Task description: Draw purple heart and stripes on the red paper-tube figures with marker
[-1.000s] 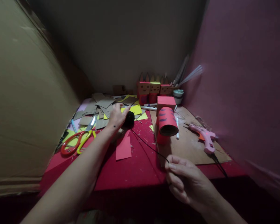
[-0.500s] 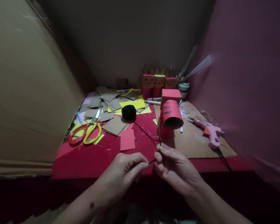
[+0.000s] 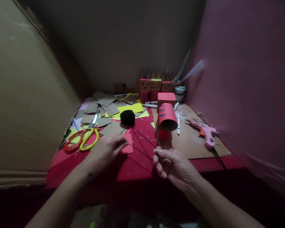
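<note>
A ball of black yarn [image 3: 127, 117] rests among paper scraps in the middle of the table. From it a strand of black yarn [image 3: 144, 138] runs to my right hand [image 3: 174, 164], which pinches it between thumb and forefinger. My left hand [image 3: 110, 148] pinches the same yarn further along, with a length stretched between the two hands. Under the left fingers lies a red paper piece [image 3: 129, 144], partly covered. Beyond my right hand stands a red paper-tube figure [image 3: 166, 114] with dark stripes and a box-shaped head.
Scissors [image 3: 84, 136] with red and yellow handles lie at left, near cardboard scraps [image 3: 106, 101]. At right a pink glue gun [image 3: 205, 133] rests on a cardboard sheet [image 3: 192, 148]. Several box-headed figures [image 3: 154, 87] stand at the back, beside a small teal-lidded jar [image 3: 180, 93].
My left hand has moved left and away from my right hand, drawing the yarn out between them. The right hand keeps its pinch. The whole view has shifted slightly.
</note>
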Available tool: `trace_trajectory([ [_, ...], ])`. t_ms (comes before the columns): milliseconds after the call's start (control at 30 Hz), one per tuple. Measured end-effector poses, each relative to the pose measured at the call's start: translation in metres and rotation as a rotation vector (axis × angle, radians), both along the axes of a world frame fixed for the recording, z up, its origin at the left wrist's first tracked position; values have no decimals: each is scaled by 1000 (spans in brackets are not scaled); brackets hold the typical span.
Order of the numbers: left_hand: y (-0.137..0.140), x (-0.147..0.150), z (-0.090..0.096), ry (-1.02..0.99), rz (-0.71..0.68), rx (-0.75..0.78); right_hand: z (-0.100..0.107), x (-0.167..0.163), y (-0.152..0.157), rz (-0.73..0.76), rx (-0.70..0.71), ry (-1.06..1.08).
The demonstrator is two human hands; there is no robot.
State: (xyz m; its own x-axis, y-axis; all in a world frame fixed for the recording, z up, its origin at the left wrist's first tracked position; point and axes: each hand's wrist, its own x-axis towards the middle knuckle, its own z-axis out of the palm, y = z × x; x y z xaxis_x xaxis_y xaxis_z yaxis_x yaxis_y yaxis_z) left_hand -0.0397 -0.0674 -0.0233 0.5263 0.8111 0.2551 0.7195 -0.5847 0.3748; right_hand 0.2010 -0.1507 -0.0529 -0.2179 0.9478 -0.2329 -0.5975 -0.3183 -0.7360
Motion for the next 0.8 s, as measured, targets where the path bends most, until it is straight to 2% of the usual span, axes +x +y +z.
trace_trajectory([
  [167, 34, 29, -19, 77, 8, 145, 1, -7, 3, -100, -6, -8],
  [267, 44, 41, -25, 90, -7, 141, 2, -9, 4, -167, -12, -6],
  [400, 50, 48, -24, 95, -33, 104, 5, -10, 6, -159, -4, -9],
  [533, 51, 43, -22, 116, -40, 69, 10, -11, 9, -146, 24, -9],
  [633, 53, 32, -21, 92, 11, 78, 12, -16, 14, -128, 42, -50],
  [800, 76, 21, -11, -37, 43, 50, 17, -42, 29, -61, 57, 23],
])
